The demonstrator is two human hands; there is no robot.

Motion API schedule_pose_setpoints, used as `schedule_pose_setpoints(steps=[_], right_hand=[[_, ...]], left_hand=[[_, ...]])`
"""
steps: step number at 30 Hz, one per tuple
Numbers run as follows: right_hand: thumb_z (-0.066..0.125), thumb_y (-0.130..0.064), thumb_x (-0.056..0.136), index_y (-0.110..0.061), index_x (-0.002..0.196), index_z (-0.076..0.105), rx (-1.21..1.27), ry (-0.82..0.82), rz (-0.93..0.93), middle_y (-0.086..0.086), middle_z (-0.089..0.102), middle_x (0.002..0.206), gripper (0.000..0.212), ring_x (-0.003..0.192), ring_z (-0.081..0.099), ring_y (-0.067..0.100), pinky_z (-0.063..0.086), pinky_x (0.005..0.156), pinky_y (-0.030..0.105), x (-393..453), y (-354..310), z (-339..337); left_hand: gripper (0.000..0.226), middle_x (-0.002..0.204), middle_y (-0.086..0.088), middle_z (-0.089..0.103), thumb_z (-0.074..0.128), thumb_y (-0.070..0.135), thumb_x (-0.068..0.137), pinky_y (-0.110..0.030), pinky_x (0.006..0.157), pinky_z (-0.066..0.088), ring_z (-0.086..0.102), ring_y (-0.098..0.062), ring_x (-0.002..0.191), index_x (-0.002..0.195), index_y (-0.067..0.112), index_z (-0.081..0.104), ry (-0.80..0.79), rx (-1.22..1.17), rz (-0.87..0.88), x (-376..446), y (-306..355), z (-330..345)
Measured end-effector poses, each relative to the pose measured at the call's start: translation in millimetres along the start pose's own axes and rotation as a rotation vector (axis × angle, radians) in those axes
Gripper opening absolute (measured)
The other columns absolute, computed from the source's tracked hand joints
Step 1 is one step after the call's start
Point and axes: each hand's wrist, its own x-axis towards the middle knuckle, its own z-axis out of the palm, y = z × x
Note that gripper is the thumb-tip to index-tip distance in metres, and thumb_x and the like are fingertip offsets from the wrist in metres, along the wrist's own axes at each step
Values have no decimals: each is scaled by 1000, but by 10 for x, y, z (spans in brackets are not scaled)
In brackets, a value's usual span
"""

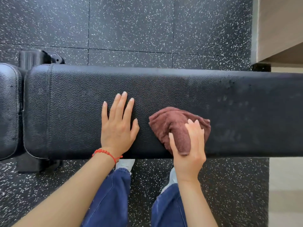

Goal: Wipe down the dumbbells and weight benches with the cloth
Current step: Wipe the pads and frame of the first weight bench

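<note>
A black padded weight bench [73, 104] runs left to right across the view, its long pad below me. My left hand [118, 125] lies flat on the pad with fingers spread, a red bead bracelet on the wrist. Just to its right a crumpled maroon cloth [170, 123] rests on the pad near the front edge. My right hand [188, 148] grips the cloth from the near side, thumb and fingers closed over it. Dull smudges show on the pad to the right of the cloth. No dumbbells are in view.
A second, shorter pad [8, 108] of the bench sits at the far left, with the black frame and hinge [39, 57] behind it. Speckled black rubber flooring [131, 30] surrounds the bench. A beige wall or step [278, 30] stands at the far right. My legs in blue trousers stand below.
</note>
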Motion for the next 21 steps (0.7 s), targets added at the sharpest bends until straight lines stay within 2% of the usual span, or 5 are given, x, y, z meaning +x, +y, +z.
schedule_pose_setpoints(steps=[5,8,11,15,21], right_hand=[[69,-25,84,6,108,63,-12,34,-21,20,64,115,40,117,56,36,40,103,52,171,31,55],[72,-22,81,6,106,64,4,99,7,18,65,112,39,113,58,37,45,98,52,581,12,176],[76,-17,77,6,106,64,5,145,63,21,65,110,39,112,58,39,48,92,58,1089,43,283],[75,-19,79,7,107,63,-15,76,11,23,64,111,40,113,58,38,47,93,57,1342,147,279],[69,-28,86,3,114,61,-15,43,-27,16,64,117,42,117,57,31,40,106,46,840,305,34]], left_hand=[[52,146,-17,34,40,28,88,-53,111,16,28,-30,136,135,5,41,9,-2,-12,-4,9,-5],[52,146,-17,34,39,27,88,-54,111,16,28,-31,136,135,4,41,12,4,-9,6,16,-10],[52,146,-18,34,38,27,89,-54,111,16,28,-31,136,135,3,40,9,10,-8,-3,28,-1],[52,144,-19,35,38,26,88,-56,110,17,30,-33,135,134,2,42,0,11,-9,11,38,-29],[54,144,-25,30,41,23,86,-53,111,14,25,-38,135,134,-2,39,54,-73,-87,60,255,-106]])
